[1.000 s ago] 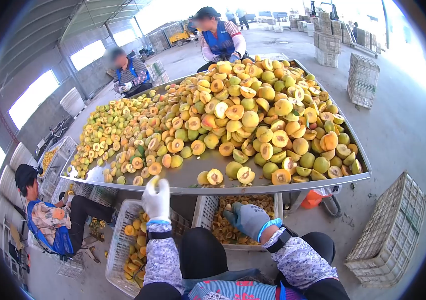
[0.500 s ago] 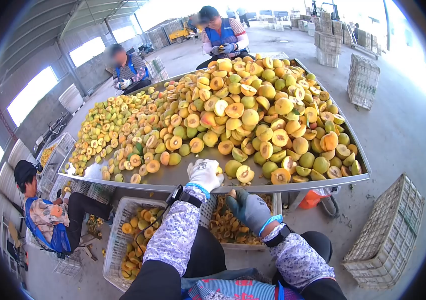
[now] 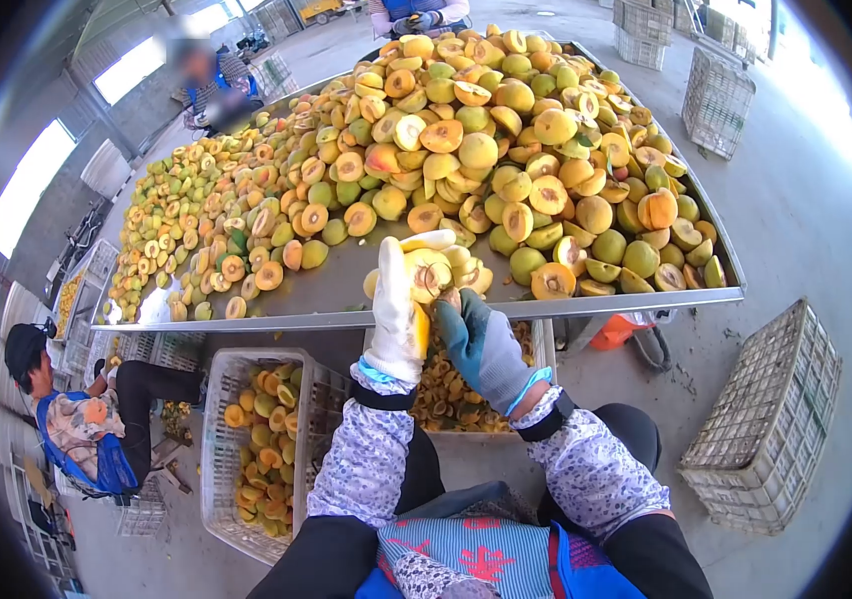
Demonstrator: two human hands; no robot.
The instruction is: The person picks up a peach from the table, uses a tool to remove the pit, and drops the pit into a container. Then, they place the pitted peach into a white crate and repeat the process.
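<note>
My left hand [image 3: 396, 314], in a white glove, holds a halved yellow peach [image 3: 428, 282] above the table's near edge, with its fingers around the fruit. More yellow shows against the palm, not clear in shape. My right hand [image 3: 484, 349], in a grey and teal glove, is closed on a small tool [image 3: 450, 298] whose thin curved loop lies at the cut face of the peach half. The tool's grip is mostly hidden by the fingers. Behind both hands, a large heap of halved peaches [image 3: 476, 150] covers much of the metal table [image 3: 346, 270].
Under the table edge stands a crate of small fruit pieces [image 3: 471, 399]. A white crate [image 3: 216, 449] of peach halves is at lower left. An upturned-looking plastic crate [image 3: 761, 429] stands right. Co-workers sit at left [image 3: 81, 429] and across the table [image 3: 216, 85].
My left hand has risen from the table edge with a peach half, and my right hand has come up beside it with the tool. The view has tilted downward.
</note>
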